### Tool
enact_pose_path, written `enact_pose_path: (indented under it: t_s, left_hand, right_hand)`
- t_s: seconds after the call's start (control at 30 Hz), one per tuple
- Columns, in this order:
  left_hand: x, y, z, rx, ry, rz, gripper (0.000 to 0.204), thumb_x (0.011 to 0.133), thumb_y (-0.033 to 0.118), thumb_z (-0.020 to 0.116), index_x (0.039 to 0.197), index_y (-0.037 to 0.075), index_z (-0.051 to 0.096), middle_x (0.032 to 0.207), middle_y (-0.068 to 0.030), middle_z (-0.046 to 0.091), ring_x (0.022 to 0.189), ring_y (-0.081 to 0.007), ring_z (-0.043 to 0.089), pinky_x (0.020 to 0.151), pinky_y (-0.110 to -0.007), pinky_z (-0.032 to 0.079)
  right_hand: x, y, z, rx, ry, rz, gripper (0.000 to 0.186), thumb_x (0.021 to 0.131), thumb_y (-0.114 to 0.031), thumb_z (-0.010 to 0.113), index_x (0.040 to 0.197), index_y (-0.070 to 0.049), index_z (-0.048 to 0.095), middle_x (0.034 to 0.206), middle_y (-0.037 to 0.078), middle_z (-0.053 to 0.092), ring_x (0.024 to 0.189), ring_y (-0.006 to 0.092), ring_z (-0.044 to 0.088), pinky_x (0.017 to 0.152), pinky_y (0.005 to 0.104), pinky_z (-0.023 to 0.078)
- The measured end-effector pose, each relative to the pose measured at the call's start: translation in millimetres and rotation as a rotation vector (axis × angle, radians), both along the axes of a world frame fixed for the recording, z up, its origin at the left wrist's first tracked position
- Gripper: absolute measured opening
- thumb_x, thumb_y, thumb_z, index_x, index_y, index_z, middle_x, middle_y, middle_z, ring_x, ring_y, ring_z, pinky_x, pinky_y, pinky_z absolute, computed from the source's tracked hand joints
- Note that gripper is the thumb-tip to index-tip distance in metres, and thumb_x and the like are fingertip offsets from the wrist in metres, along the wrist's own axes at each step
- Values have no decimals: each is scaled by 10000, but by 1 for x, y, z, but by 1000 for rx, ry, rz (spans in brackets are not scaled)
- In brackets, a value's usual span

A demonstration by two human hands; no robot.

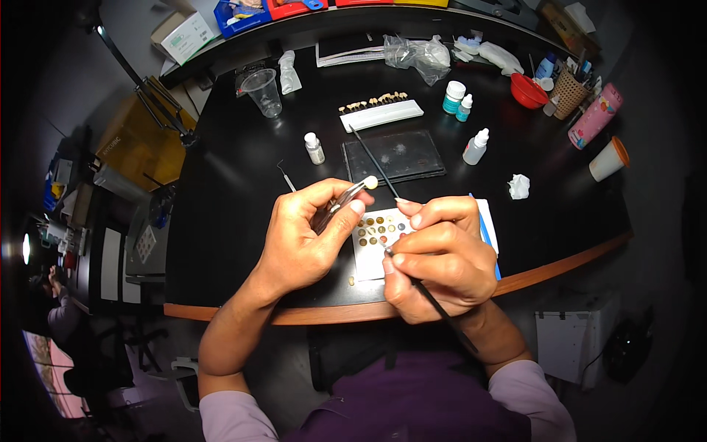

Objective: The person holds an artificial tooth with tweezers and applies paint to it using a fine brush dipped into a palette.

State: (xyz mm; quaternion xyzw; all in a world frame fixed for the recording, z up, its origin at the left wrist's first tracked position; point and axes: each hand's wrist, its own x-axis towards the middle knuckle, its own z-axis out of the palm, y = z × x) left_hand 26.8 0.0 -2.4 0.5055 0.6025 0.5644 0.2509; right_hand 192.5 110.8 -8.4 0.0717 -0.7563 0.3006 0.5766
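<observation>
Tweezers (342, 202) in my left hand (298, 239) pinch a small cream crown-like piece (371, 182). My right hand (449, 258) grips a fine brush (436, 302) and another slim dark tool (374, 161).

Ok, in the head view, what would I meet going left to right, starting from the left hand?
Left hand, pale rounded piece, right hand, crumpled white tissue, wicker holder, white cup with orange rim.
</observation>
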Motion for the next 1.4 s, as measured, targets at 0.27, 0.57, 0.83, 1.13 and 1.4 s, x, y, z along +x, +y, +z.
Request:
enact_pose_path:
  t_s: [0.27,0.57,0.83,1.13,1.4]
  left_hand:
    - [2,3,-1,79,7,29,164,1010,27,643,1122,-69,716,959,-57,735,846,-55,634,728,-209,498]
    - [1,-1,2,32,-86,10,206,1022,42,632,1168,-86,700,1032,-95,739,926,-91,660,822,-235,529]
    - [6,-3,7,21,-226,-79,231,1040,94,623,1189,-58,712,765,29,632,619,1,459,541,-197,356]
    - [8,-10,12,-71,-393,-133,249,1047,118,607,1213,-37,711,779,16,645,641,-10,501,561,-196,393]
    - [16,-10,12,-41,-266,-103,233,1052,95,595,1180,-62,710,908,-50,722,717,-30,565,624,-207,470]
  right_hand:
    - [0,0,-5,49,-2,-5,198,620,28,809,790,-44,738,796,34,696,857,242,608,775,358,565]
    - [-2,1,-6,66,-31,5,217,629,7,790,832,-68,773,800,31,717,875,243,601,872,414,612]
    - [-3,7,-8,-77,72,-21,174,682,44,714,837,-22,669,762,75,640,805,268,619,752,380,576]
    - [-6,5,-8,-77,63,-7,163,741,67,701,865,-8,626,792,102,628,861,289,661,751,391,612]
    - [-7,3,-8,-47,49,-23,221,715,103,719,876,-8,616,798,108,620,843,293,662,703,398,647]
